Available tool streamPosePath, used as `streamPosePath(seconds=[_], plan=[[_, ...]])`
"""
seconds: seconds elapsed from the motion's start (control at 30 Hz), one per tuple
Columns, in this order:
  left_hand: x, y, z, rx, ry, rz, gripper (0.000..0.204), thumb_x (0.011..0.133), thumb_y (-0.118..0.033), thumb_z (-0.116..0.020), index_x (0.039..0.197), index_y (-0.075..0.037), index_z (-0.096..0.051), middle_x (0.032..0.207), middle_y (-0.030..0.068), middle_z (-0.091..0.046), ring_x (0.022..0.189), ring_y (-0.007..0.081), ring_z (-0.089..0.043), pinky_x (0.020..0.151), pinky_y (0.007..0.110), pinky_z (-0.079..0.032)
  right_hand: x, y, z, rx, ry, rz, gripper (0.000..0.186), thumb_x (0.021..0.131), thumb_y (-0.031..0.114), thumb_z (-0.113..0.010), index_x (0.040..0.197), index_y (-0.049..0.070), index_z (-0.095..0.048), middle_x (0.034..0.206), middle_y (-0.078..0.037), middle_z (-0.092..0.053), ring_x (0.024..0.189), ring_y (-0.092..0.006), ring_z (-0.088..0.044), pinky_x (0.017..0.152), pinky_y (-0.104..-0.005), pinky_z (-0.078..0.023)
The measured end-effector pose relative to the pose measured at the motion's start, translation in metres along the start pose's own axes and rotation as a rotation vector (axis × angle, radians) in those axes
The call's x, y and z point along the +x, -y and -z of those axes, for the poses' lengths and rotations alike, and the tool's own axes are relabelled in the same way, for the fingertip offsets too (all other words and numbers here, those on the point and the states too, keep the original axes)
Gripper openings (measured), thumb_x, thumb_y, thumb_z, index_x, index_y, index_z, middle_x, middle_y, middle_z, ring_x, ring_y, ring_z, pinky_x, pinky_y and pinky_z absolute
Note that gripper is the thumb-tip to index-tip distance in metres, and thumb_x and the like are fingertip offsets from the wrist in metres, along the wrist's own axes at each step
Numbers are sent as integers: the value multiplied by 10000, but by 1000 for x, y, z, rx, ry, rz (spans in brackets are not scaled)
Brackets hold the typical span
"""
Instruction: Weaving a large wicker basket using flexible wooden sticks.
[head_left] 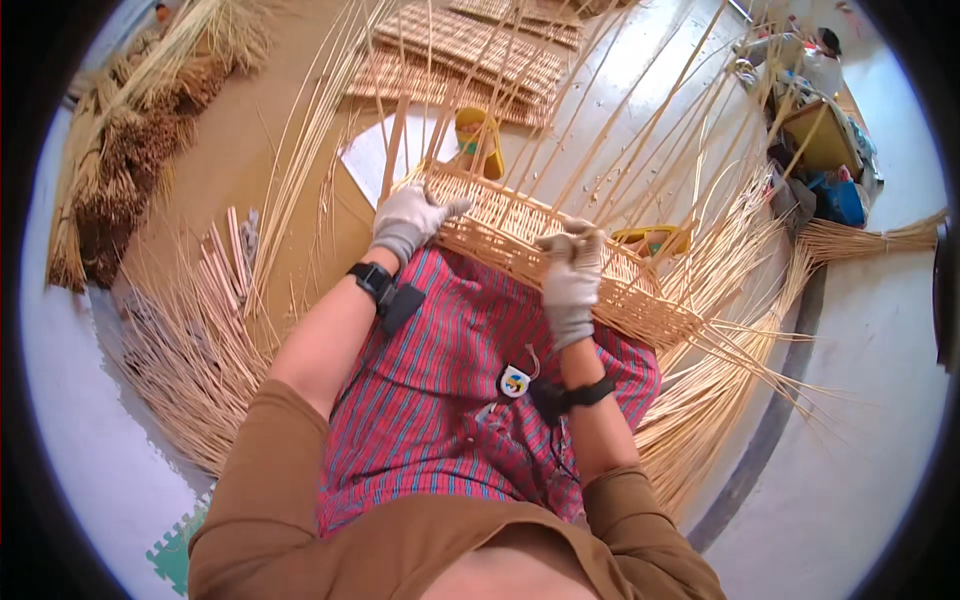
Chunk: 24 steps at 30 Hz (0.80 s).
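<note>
A long, narrow wicker basket, partly woven, lies slantwise across my lap, with long loose canes standing up from its far side. My left hand, in a pale work glove, grips the left end, its thumb reaching along the near wall. Farther right, my right hand, also gloved, has its fingers curled over the near rim; exactly which strands lie under the fingertips is hidden. Beneath the basket a red plaid cloth covers my legs. Many canes fan out past the basket's right end.
Loose canes spread on the floor to the left and right. Woven panels lie at the far side. Yellow containers stand just beyond the basket. Bundled stalks are heaped far left; a person is at the far right.
</note>
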<state>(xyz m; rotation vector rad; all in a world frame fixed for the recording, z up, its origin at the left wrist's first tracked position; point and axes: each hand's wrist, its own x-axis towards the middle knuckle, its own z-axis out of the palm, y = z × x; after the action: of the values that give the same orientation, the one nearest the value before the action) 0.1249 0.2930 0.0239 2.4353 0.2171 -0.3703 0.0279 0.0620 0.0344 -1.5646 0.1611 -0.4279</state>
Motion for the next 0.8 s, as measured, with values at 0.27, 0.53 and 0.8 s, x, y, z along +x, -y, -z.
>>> streamPosePath(seconds=[0.27, 0.53, 0.8], plan=[[0, -37, -71, -245, 636, -387, 388, 950, -389, -684, 1191, -86, -677, 939, 146, -751, 747, 286, -707, 686, 420, -577, 13, -67, 54, -58, -49, -194, 50, 974, 8, -634, 997, 52, -632, 1046, -90, -716, 987, -199, -675, 910, -347, -549], [-26, -47, -88, -749, 310, -105, 312, 1004, -316, -690, 979, -6, -672, 808, 111, -723, 612, 172, -705, 567, 311, -587, 129, -13, -16, -469, 213, 399, 821, 895, -147, -599, 1590, 242, -400, 1700, -56, -268, 1427, -254, -461, 1072, -401, -511], [-4, -29, -97, -317, 260, -252, 461, 871, -487, -738, 1095, -84, -710, 1011, 156, -755, 955, 290, -720, 874, 409, -562, 6, -4, 14, 268, -466, -257, 186, 1066, 237, -614, 953, 92, -643, 665, 57, -516, 568, -46, -459, 516, -227, -383]])
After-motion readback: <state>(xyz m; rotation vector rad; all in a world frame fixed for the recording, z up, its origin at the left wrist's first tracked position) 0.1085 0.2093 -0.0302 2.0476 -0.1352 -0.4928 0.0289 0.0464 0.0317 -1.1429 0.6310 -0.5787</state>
